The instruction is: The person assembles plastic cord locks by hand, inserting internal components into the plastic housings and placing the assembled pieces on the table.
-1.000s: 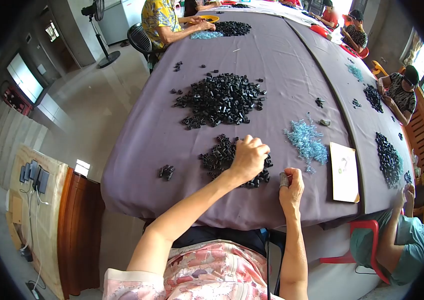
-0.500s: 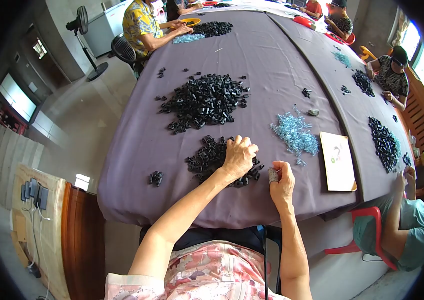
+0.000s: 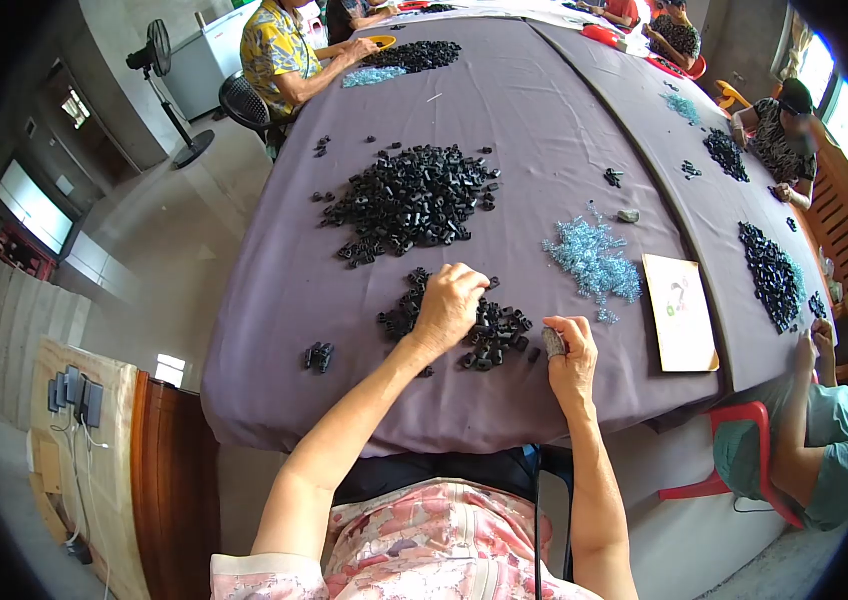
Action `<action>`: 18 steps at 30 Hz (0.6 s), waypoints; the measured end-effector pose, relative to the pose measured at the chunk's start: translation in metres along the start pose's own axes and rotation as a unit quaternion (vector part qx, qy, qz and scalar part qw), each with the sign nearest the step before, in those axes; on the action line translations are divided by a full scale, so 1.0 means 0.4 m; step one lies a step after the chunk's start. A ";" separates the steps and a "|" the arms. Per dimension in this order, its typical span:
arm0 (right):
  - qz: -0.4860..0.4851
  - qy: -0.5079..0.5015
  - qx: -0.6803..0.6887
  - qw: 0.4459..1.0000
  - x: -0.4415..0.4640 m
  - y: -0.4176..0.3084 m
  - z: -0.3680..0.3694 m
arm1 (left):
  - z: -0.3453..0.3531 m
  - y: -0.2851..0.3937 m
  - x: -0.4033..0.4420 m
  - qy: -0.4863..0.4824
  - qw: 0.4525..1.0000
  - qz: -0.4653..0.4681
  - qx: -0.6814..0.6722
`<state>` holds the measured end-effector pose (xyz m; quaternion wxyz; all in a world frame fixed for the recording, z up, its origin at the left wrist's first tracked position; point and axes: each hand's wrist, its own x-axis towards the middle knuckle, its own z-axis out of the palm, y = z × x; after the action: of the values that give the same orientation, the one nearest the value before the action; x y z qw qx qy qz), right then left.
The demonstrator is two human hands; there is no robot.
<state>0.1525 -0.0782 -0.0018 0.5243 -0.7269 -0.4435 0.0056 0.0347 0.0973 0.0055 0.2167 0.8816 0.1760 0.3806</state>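
Note:
My left hand (image 3: 451,308) reaches over the near pile of small black plastic pieces (image 3: 499,330), its fingers curled together at the pile's upper side. Whatever is between those fingertips is hidden. Beside the pile's right end, my right hand (image 3: 571,365) is closed, with a grey wrapped-looking patch at its thumb side; I cannot make out what its fingers hold. A single dark piece lies close to its left. Up and right of this hand spreads a heap of small clear-blue pieces (image 3: 596,258). A small cluster of black parts (image 3: 319,356) lies to the left.
A larger black heap (image 3: 412,196) lies farther up the purple-grey tablecloth (image 3: 504,130). Right of the blue heap are a flat card (image 3: 680,312) and a small grey lump (image 3: 628,215). Several people sit around the table with similar piles; one in green (image 3: 794,450) is near on the right.
My left hand has shifted left and slightly up across the black pile, uncovering pieces at its right. My right hand stays closed in nearly the same place. The view has shifted slightly.

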 end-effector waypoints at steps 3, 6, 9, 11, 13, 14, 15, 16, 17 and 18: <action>0.007 -0.009 0.006 1.000 0.003 0.000 0.000 | -0.009 -0.028 0.005 -0.013 1.000 -0.022 0.008; -0.001 -0.006 0.003 1.000 0.004 0.003 0.003 | 0.003 -0.029 0.012 -0.031 0.999 -0.006 0.027; -0.010 -0.003 -0.002 1.000 0.003 0.008 0.004 | 0.029 -0.026 0.033 -0.046 0.998 0.010 0.046; -0.007 -0.007 -0.003 1.000 0.002 0.009 0.004 | 0.052 -0.023 0.048 -0.077 0.993 -0.009 0.092; -0.004 -0.011 -0.007 1.000 0.003 0.006 0.002 | 0.071 -0.014 0.061 -0.133 0.977 -0.026 0.162; -0.002 -0.013 -0.009 1.000 0.003 0.005 0.002 | 0.080 -0.009 0.063 -0.138 0.980 -0.028 0.141; -0.006 -0.009 -0.007 1.000 0.005 0.007 0.004 | 0.087 0.002 0.063 -0.142 0.982 -0.029 0.120; -0.010 -0.005 -0.006 1.000 0.004 0.010 0.005 | 0.091 0.011 0.060 -0.147 0.984 -0.031 0.100; -0.014 -0.002 -0.004 1.000 0.004 0.012 0.006 | 0.094 0.019 0.054 -0.157 0.983 -0.022 0.089; -0.013 -0.005 -0.005 1.000 0.002 0.009 0.005 | 0.088 0.021 0.054 -0.133 0.988 -0.015 0.072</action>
<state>0.1544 -0.0763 -0.0051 0.5187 -0.7236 -0.4553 0.0006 0.0761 0.0918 0.0009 0.1802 0.9349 0.1859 0.2429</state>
